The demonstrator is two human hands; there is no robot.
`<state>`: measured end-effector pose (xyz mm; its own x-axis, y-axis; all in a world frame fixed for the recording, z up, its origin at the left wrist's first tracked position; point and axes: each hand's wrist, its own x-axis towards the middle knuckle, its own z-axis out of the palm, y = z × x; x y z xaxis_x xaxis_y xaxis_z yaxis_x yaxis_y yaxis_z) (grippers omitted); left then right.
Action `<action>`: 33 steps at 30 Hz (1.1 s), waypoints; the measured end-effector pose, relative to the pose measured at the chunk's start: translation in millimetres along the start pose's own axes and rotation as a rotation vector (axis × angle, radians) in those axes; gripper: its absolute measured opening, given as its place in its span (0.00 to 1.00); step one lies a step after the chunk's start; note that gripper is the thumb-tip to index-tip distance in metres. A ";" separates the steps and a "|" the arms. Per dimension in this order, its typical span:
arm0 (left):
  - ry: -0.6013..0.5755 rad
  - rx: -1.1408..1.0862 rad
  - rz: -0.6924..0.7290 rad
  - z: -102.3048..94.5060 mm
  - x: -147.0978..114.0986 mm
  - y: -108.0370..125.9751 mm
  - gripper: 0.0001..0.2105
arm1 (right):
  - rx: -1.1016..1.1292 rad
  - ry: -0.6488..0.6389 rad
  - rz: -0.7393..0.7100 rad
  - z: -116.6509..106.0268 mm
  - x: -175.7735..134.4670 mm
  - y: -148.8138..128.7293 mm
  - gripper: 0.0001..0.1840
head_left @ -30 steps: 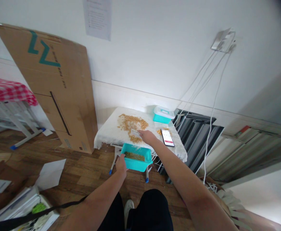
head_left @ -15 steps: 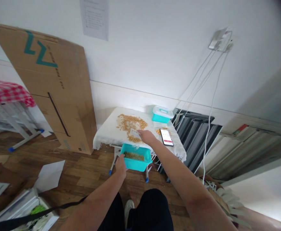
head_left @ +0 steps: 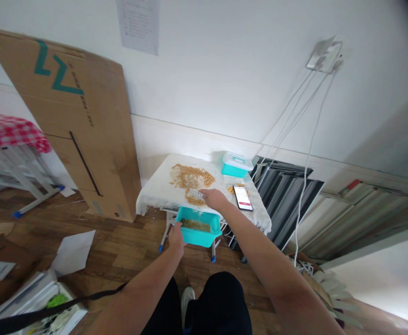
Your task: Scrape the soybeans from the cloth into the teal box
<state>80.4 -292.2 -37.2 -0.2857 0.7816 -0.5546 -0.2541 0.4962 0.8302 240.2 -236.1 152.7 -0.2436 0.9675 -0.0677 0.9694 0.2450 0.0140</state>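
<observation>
My left hand (head_left: pixel 176 236) is closed on the left side of a teal plastic box (head_left: pixel 199 240), which is just off the table's front edge. A layer of small greenish beans (head_left: pixel 196 225) covers part of its bottom. Held between the fingers of my right hand (head_left: pixel 215 199) is a small flat white piece (head_left: pixel 196 193); its exact kind is too small to tell. That piece is over the front part of a spread of yellowish beans (head_left: pixel 190 176), which lie loose on the table's white cloth (head_left: pixel 158 186).
A lidded teal box (head_left: pixel 237 165) stands at the table's back right, with a phone (head_left: pixel 242 197) in front of it. White cables (head_left: pixel 303 186) hang from a wall socket. Grey panels (head_left: pixel 282 195) lean at the right, a large cardboard box (head_left: pixel 85 135) at the left.
Both hands keep their holds, and the white piece stays over the yellowish beans with barely any shift. The whole view has moved very slightly.
</observation>
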 end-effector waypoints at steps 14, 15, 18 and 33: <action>0.024 0.006 -0.050 0.7 -5.2 4.5 0.19 | -0.004 0.006 0.017 2.5 -8.3 4.4 0.27; 0.023 -0.008 -0.052 0.8 -5.4 4.8 0.19 | -0.002 0.006 0.020 2.4 -7.9 4.9 0.27; 0.029 -0.030 -0.066 0.8 -6.1 5.2 0.19 | -0.004 0.011 0.030 1.6 -6.2 6.5 0.27; 0.005 -0.028 -0.051 -2.5 2.4 -2.7 0.21 | -0.033 0.168 -0.049 -17.1 62.6 -21.0 0.28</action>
<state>78.1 -292.6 -40.9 -0.2765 0.7533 -0.5967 -0.2944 0.5246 0.7988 204.1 -179.6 165.2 -0.2953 0.9503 0.0988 0.9553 0.2919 0.0474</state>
